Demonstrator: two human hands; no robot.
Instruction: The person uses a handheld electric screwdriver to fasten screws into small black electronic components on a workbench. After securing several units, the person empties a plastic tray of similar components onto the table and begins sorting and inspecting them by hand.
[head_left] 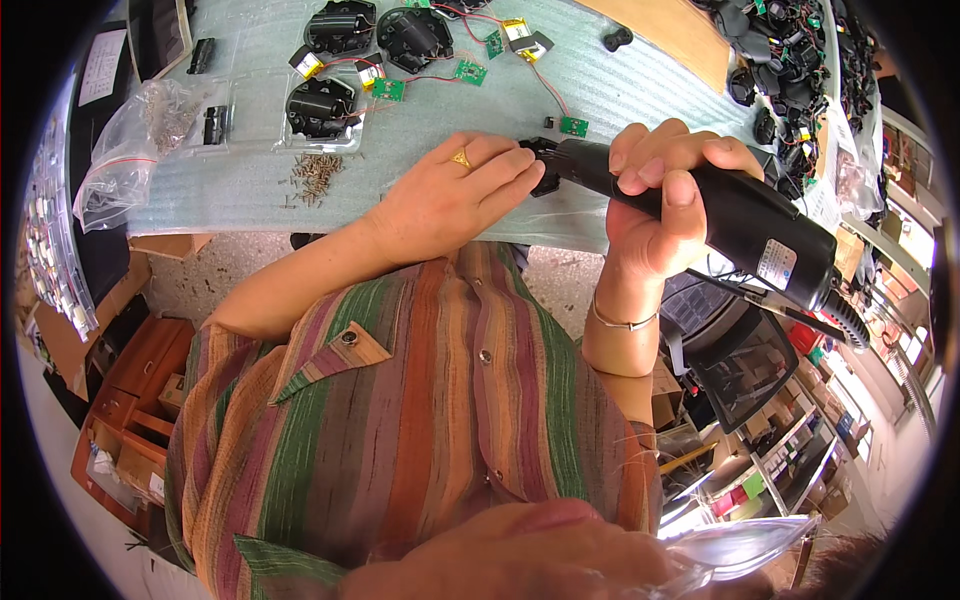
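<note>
Glasses [745, 548], tool [752, 215] in right fingers [652, 172], white label [776, 262]

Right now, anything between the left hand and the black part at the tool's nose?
Nothing visible. The left hand has its fingertips right at the black part, covering some of it. The black corded tool in the right hand comes in from the other side; the nearest green board lies beyond, out of the way.

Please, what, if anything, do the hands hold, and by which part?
The right hand grips a black corded tool around the middle of its body. The left hand is at a small black part; whether it grips this is hidden.
</note>
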